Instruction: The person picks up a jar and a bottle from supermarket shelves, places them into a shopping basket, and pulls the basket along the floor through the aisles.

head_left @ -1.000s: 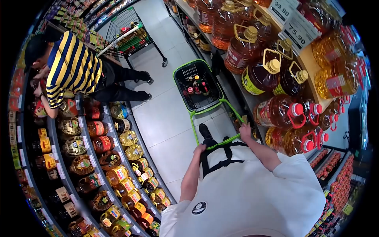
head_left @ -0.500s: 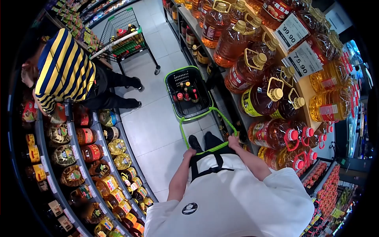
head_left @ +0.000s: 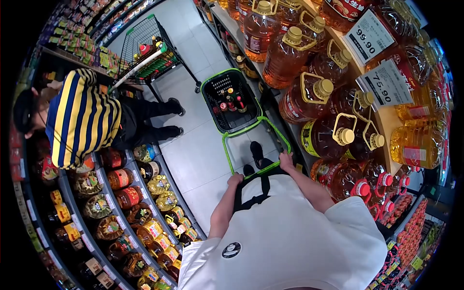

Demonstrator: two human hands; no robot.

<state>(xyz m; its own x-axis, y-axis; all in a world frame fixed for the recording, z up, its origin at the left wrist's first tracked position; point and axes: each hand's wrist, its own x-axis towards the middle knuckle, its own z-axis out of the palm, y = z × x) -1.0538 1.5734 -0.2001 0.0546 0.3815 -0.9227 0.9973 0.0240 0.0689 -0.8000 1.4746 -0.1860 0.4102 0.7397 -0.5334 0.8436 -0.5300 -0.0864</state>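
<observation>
Head view: both your hands hold the bright-green, U-shaped plastic handle [head_left: 265, 169] of a black, green-rimmed, perforated plastic basket [head_left: 231, 120].
Your left hand [head_left: 235, 180] is closed around the handle's left corner, your right hand [head_left: 287, 160] around its right; the basket lies at the handle's far end, beyond both hands. It should feel stiff and fairly light, bearing only a small cluster of red and dark bottles [head_left: 231, 102] that could topple and may be fragile. The handle's two corners look the steadiest hold.

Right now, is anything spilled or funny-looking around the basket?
Nothing stands out: the basket looks upright, the left hand and right hand hold its handle, and the visible floor shows no spill.
</observation>
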